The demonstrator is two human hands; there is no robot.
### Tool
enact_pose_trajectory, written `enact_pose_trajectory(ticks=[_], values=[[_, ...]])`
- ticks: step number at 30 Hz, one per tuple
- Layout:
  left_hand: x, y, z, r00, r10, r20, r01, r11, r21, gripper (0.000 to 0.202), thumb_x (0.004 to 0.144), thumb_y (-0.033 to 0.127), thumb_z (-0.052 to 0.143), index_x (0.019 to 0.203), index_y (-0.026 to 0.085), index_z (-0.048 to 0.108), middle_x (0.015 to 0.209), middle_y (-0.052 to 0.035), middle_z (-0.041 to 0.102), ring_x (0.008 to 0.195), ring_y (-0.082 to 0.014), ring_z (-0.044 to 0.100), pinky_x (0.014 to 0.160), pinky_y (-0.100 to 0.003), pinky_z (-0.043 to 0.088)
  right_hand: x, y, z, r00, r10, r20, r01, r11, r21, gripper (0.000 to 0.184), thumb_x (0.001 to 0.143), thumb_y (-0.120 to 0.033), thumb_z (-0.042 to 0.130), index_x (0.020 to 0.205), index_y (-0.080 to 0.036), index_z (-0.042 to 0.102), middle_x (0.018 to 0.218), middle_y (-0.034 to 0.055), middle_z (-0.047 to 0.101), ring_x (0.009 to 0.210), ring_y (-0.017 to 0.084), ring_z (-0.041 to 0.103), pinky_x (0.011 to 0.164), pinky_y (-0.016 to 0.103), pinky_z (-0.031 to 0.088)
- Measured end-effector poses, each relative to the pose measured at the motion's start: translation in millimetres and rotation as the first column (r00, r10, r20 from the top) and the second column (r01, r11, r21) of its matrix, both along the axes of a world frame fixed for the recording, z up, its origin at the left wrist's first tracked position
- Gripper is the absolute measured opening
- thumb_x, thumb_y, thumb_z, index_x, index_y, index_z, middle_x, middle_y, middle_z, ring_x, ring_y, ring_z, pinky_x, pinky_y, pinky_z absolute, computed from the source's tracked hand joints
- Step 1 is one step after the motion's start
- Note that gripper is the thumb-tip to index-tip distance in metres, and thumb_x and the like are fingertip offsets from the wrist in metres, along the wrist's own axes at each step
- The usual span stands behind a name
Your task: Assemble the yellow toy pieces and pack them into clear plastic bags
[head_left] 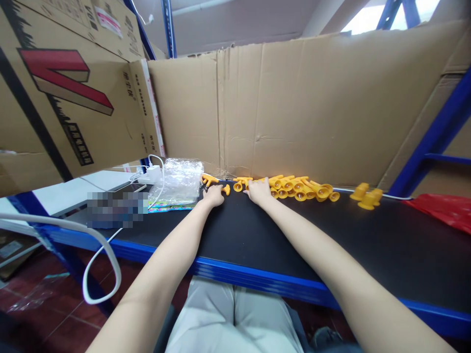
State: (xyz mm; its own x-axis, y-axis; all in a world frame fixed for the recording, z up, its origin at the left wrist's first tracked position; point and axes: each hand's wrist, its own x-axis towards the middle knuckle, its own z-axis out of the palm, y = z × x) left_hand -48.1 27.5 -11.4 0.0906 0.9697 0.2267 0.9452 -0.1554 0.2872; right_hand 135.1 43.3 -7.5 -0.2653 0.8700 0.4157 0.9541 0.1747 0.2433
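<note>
At the back of the black shelf top, my left hand (214,197) is curled against an orange T-shaped handle (226,189), which pokes out on its right side. More orange handles (209,180) lie just behind that hand. My right hand (259,191) reaches palm down over the left end of a row of yellow bell-shaped pieces (300,189), its fingers bent over one of them; the fingertips are partly hidden. Between the hands, a single yellow bell-shaped piece (238,187) faces me with its open end.
Clear plastic bags (182,179) lie left of the hands, near a white charger (152,174) and cable. Several yellow cups (367,197) stand at the right, before a red bag (441,211). Cardboard (312,108) walls the back; a large carton (73,98) overhangs the left. A blue edge (253,277) runs in front.
</note>
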Motion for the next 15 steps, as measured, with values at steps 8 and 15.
enact_pose_trajectory(ticks=[8, 15], values=[[0, -1, -1.8, 0.992, 0.02, -0.128, -0.021, 1.0, -0.008, 0.041, 0.08, 0.026, 0.036, 0.12, 0.024, 0.044, 0.128, -0.0103, 0.042, 0.12, -0.0275, 0.034, 0.096, -0.059, 0.022, 7, -1, 14.1, 0.996, 0.021, -0.086, -0.036, 0.984, -0.177, 0.054, 0.085, -0.045, 0.037, 0.128, -0.012, 0.038, 0.124, 0.0167, 0.049, 0.114, 0.029, 0.042, 0.096, 0.06, 0.008], [2, 1, -2.0, 0.992, 0.01, -0.123, -0.011, 1.0, -0.008, 0.029, 0.079, 0.024, 0.038, 0.103, 0.024, 0.053, 0.118, -0.0103, 0.047, 0.115, -0.0276, 0.039, 0.092, -0.053, 0.03, 65, 0, 56.7, 0.974, 0.148, -0.169, -0.155, 0.988, -0.027, 0.043, 0.087, -0.036, 0.032, 0.124, -0.017, 0.044, 0.126, 0.0109, 0.048, 0.115, 0.024, 0.042, 0.099, 0.054, 0.014]])
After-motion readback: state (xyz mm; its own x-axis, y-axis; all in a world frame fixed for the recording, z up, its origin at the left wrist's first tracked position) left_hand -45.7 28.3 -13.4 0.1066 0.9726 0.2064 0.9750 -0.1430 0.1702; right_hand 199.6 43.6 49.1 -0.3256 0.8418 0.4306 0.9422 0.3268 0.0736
